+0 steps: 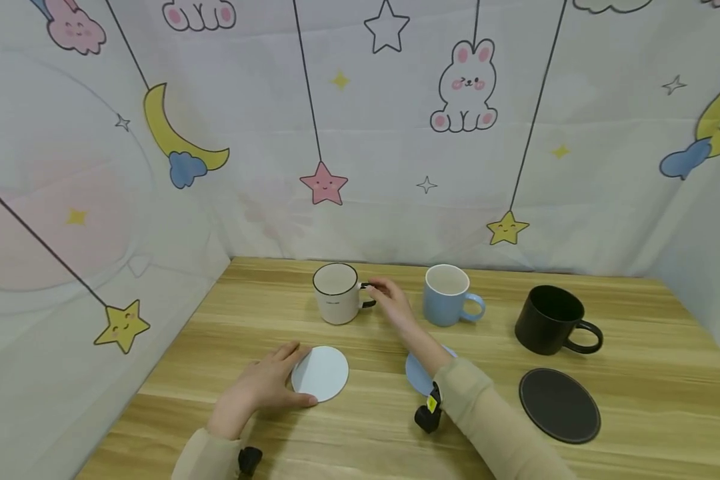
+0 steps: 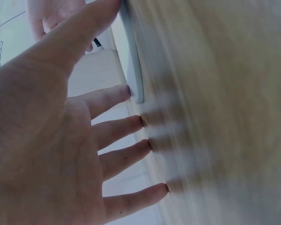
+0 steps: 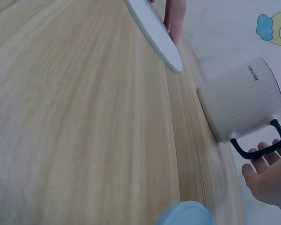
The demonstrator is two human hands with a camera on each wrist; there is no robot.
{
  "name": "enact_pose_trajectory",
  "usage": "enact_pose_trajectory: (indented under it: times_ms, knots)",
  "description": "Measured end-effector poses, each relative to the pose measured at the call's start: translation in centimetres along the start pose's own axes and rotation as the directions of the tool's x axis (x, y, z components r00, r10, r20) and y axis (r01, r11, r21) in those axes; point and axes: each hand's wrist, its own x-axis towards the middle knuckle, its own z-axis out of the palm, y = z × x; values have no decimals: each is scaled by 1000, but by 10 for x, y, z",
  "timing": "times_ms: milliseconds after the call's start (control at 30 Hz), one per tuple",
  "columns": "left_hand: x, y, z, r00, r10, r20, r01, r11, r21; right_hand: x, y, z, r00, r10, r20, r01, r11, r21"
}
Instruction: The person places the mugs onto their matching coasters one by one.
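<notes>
My right hand (image 1: 393,303) is at the black handle (image 3: 257,152) of a white mug (image 1: 336,297) with a dark rim. In the right wrist view its fingertips reach past the handle bar into the loop, the thumb below. The mug stands upright at the back left of the table. My left hand (image 1: 270,383) lies beside a round white coaster (image 1: 321,375), thumb and index finger spread along its edge. The left wrist view shows its fingers fairly straight and spread, the other fingertips (image 2: 145,145) down at the wood.
A light blue mug (image 1: 446,297) stands right of my right hand. A blue coaster (image 1: 419,375) is partly covered by my right forearm. Farther right, a black mug (image 1: 549,320) stands behind a black coaster (image 1: 559,405). A patterned cloth (image 1: 390,220) rises behind the wooden table (image 1: 372,447).
</notes>
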Motion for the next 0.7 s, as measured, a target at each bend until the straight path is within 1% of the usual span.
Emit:
enact_pose_trajectory:
  times_ms: [200,333,533,700]
  knots:
    - [1,1,0,1000,0,1,0,1000,1,3,-2,6,1000,12,-1,-12,998,58]
    - [0,1,-1,1000,-3,0,3,1000,-2,6,-2,11,999,37,-22,-35,996,87]
    - [0,1,-2,1000,2,4,-2,1000,-3,10,0,18,997,28,-69,-21,995,97]
    - [0,2,-2,1000,1,6,-1,1000,-4,11,1,21,996,10,-93,-2,996,94]
